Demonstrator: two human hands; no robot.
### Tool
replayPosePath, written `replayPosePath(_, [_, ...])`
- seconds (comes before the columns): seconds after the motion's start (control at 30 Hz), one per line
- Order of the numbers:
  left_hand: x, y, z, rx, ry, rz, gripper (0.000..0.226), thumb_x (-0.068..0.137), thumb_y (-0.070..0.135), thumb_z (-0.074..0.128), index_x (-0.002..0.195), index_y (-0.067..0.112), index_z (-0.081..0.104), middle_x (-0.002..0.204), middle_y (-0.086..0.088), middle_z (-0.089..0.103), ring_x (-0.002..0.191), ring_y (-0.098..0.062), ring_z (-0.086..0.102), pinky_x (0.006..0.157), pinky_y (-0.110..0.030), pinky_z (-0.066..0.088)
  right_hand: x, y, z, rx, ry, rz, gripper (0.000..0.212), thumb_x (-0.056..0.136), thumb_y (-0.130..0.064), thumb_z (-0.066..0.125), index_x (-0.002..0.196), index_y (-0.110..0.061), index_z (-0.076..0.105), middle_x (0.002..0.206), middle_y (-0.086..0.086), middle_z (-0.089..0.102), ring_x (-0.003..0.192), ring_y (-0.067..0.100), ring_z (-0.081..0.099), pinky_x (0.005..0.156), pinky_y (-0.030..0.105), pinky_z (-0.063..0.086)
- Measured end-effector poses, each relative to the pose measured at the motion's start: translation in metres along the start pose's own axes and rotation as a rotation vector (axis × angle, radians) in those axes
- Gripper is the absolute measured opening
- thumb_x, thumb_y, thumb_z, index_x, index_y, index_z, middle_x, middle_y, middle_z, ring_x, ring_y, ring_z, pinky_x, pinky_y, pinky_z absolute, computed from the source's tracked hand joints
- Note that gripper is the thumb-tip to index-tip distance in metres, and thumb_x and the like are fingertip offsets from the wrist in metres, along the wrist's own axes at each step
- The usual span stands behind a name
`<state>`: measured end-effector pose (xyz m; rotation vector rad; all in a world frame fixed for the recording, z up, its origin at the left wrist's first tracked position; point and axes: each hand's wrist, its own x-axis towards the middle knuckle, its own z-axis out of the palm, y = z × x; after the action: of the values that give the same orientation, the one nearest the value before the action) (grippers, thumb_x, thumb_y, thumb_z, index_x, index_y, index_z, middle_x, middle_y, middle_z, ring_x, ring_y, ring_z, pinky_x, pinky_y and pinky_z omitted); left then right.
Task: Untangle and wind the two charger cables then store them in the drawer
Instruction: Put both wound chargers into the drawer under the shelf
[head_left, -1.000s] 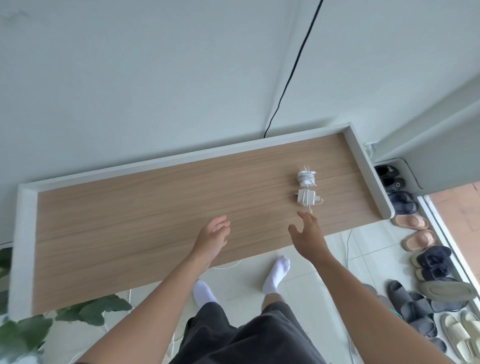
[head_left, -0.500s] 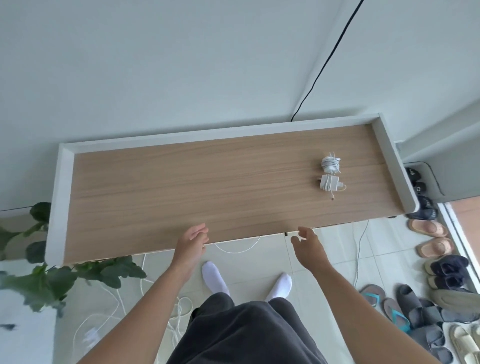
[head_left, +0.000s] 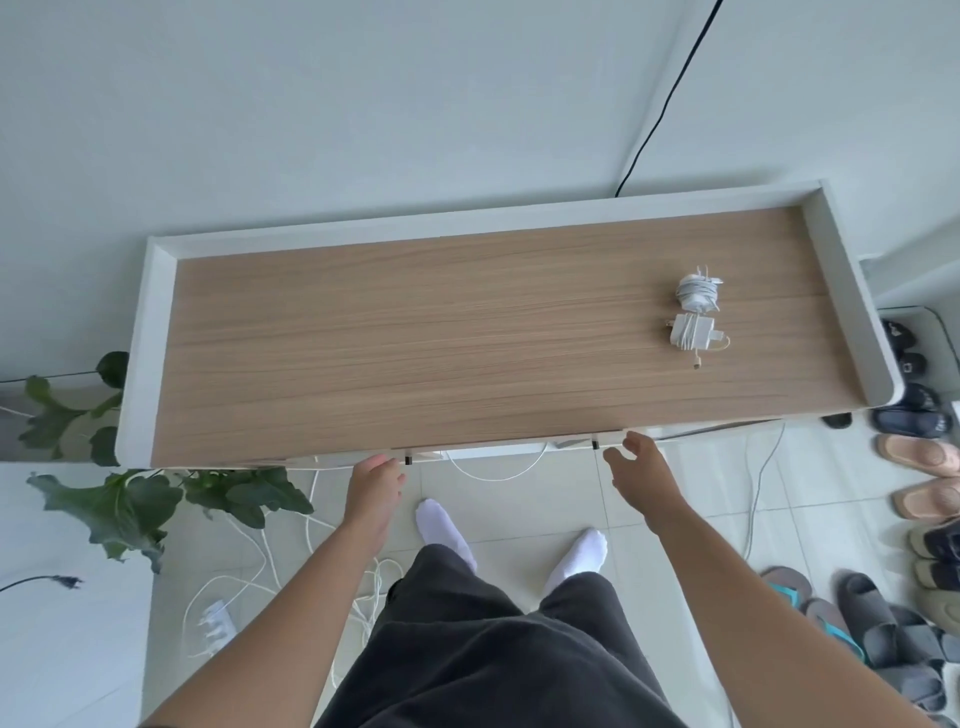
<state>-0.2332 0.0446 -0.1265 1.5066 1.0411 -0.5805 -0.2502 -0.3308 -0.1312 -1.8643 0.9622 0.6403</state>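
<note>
Two wound white charger cables lie on the right part of the wooden desk top (head_left: 415, 338): a round bundle (head_left: 697, 293) and, just in front of it, a cable wrapped around its white adapter (head_left: 693, 333). Under the desk's front edge a white drawer front (head_left: 493, 450) shows, with small dark knobs at its left (head_left: 408, 460) and right (head_left: 595, 444). My left hand (head_left: 375, 486) is right beside the left knob, fingers bent. My right hand (head_left: 640, 467) hovers open just right of the right knob. Neither hand holds anything.
White raised rims border the desk at the back and both sides. A leafy plant (head_left: 130, 499) stands at the left. White cables and a power strip (head_left: 215, 621) lie on the tiled floor. Several shoes and slippers (head_left: 914, 519) crowd the right.
Both hands have dropped back from over the desk top to its front edge, near the drawer knobs. The view has shifted so the whole desk shows. The wound cables have not moved.
</note>
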Motion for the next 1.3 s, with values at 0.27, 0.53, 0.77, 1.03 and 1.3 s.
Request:
replayPosePath(0.27, [0.018,-0.011,-0.007,0.078,-0.053,0.051,0.061,0.089,0.008,0.06,0.149,0.021,0.06,0.122,0.004,0.062,0.117,-0.023,0.059,0.099,-0.036,0.049,0.024,0.013,0.012,0.09,-0.003,-0.016,0.087,0.087,-0.049,0.065,0.164,-0.018,0.038,0.163,-0.005,0.049,0.139,0.027,0.061,0.116,0.055,0.053])
replayPosePath(0.53, [0.027,-0.011,-0.003,0.525,0.023,0.307,0.014,0.09,0.022,0.048,0.08,0.028,0.041,0.08,0.001,0.04,0.082,-0.02,0.039,0.065,-0.037,0.025,0.018,0.006,0.025,-0.044,0.154,-0.082,0.052,0.104,-0.034,0.064,0.147,-0.009,0.049,0.149,-0.001,0.06,0.134,0.032,0.062,0.103,0.038,0.045])
replayPosePath(0.77, [0.032,-0.02,-0.018,0.768,0.038,0.469,0.019,0.107,0.027,0.058,0.121,0.014,0.06,0.115,0.002,0.061,0.101,-0.018,0.056,0.086,-0.034,0.043,0.021,0.022,0.026,-0.211,0.202,-0.19,0.048,0.104,-0.038,0.065,0.138,-0.009,0.048,0.144,0.007,0.063,0.128,0.038,0.06,0.095,0.039,0.041])
replayPosePath(1.03, [0.011,-0.028,-0.007,0.977,0.058,0.811,0.034,0.113,0.024,0.046,0.137,0.008,0.063,0.138,-0.004,0.06,0.131,-0.027,0.061,0.098,-0.035,0.049,-0.017,0.024,0.052,-0.543,0.304,-0.362,0.065,0.105,-0.048,0.053,0.162,-0.019,0.042,0.172,0.007,0.038,0.161,0.033,0.029,0.128,0.057,0.03])
replayPosePath(1.3, [0.03,-0.047,0.011,1.163,-0.151,0.941,0.04,0.119,0.03,0.04,0.139,0.017,0.072,0.136,-0.004,0.063,0.129,-0.027,0.057,0.106,-0.039,0.049,-0.041,0.035,0.088,-0.722,0.164,-0.404,0.055,0.115,-0.049,0.031,0.167,-0.032,0.037,0.178,-0.002,0.028,0.169,0.026,0.009,0.134,0.056,0.017])
